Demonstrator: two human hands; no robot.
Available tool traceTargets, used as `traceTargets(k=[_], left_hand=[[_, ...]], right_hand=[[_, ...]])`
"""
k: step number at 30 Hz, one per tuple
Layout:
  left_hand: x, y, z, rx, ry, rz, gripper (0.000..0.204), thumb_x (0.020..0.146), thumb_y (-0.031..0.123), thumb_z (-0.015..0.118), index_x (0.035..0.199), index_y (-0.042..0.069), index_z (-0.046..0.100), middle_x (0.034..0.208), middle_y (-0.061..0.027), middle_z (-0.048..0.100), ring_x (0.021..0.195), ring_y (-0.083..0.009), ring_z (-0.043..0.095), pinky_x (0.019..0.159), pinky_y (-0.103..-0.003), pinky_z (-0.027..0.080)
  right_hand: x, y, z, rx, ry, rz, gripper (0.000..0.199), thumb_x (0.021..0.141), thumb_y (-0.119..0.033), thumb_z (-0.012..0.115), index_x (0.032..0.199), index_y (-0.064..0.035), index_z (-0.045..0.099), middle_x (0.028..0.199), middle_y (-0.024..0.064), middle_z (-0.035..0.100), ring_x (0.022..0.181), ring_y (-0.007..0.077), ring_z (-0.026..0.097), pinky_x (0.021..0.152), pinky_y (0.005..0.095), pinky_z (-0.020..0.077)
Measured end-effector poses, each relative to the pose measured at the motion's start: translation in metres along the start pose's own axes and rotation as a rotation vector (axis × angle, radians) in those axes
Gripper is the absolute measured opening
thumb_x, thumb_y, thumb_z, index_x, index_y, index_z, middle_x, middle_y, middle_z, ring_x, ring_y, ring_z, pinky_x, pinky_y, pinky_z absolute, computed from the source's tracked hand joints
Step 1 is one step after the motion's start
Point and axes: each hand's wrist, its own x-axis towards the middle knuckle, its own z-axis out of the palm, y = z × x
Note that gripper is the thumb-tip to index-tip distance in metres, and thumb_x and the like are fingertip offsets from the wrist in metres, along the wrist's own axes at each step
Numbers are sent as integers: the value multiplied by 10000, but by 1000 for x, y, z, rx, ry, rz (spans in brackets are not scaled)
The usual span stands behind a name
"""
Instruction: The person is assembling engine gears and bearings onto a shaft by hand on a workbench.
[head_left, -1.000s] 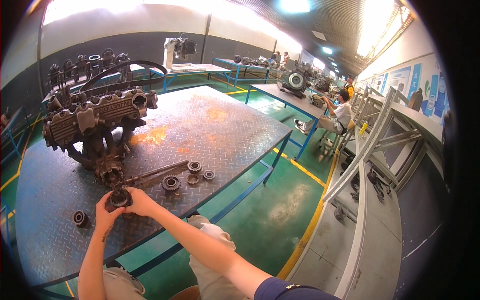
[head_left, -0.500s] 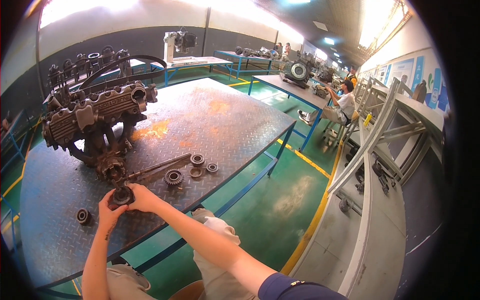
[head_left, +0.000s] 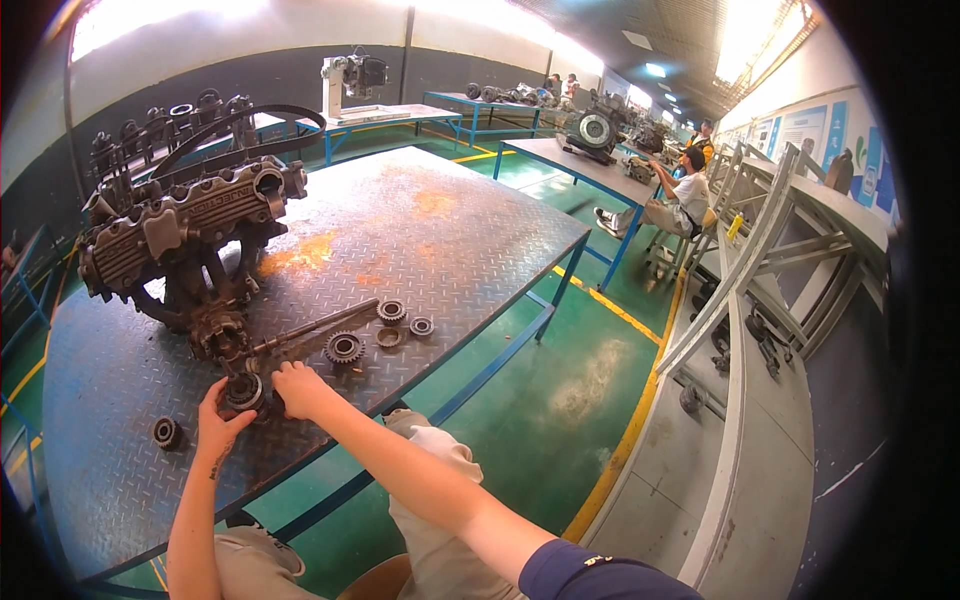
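Observation:
My left hand (head_left: 216, 428) is wrapped around the side of a dark, round gear assembly (head_left: 243, 390) at the table's near edge. Just right of it, my right hand (head_left: 303, 391) is closed with curled fingers; a small dark part may be in them, but I cannot make it out. A long shaft (head_left: 318, 326) lies slanting beyond that hand. Beside the shaft are a large toothed gear (head_left: 344, 348), another gear (head_left: 391, 311), a ring (head_left: 389, 338) and a small round gear (head_left: 422, 326). Left of my left hand sits a dark gear (head_left: 167, 433).
A large cylinder head (head_left: 190, 225) with a loose black belt (head_left: 240, 112) stands on the diamond-plate table (head_left: 470, 230). A co-worker (head_left: 685, 195) sits at another bench on the right. Metal frames (head_left: 745, 250) line the right side.
My right hand has come off the gear assembly and shifted slightly right, its fingers now curled. My left hand stays on the assembly, whose top is more exposed.

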Motion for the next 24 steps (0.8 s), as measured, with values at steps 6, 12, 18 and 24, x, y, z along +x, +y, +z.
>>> traceTargets(k=[6, 12, 18, 24], left_hand=[[0, 0, 2, -13, -6, 3, 736, 662, 67, 827, 1311, -6, 486, 1211, -107, 600, 1080, -186, 599, 818, -268, 508], [-3, 2, 0, -75, -9, -14, 736, 657, 51, 823, 1308, -3, 484, 1202, -98, 601, 1076, -185, 600, 828, -267, 504], [-1, 1, 1, -61, -17, 6, 721, 660, 33, 814, 1302, 0, 487, 1193, -90, 601, 1073, -183, 597, 829, -271, 503], [-1, 1, 0, -48, -25, 4, 718, 665, 35, 813, 1303, -2, 483, 1208, -102, 591, 1086, -193, 592, 837, -281, 509]], right_hand=[[2, 0, 10, -40, -14, 43, 547, 575, -156, 839, 1052, -14, 610, 1108, 176, 583, 1068, 356, 569, 876, 414, 506], [-4, -8, 4, -81, 46, 51, 319, 709, -81, 682, 1021, -33, 631, 1070, 177, 604, 1021, 343, 593, 857, 407, 506], [0, -6, 3, -60, -29, 102, 524, 588, -132, 806, 1063, -33, 607, 1100, 168, 595, 1051, 346, 587, 869, 400, 512], [2, -4, -3, -28, -58, 94, 574, 529, -165, 847, 1037, -27, 618, 1097, 168, 599, 1044, 356, 596, 861, 403, 528]])
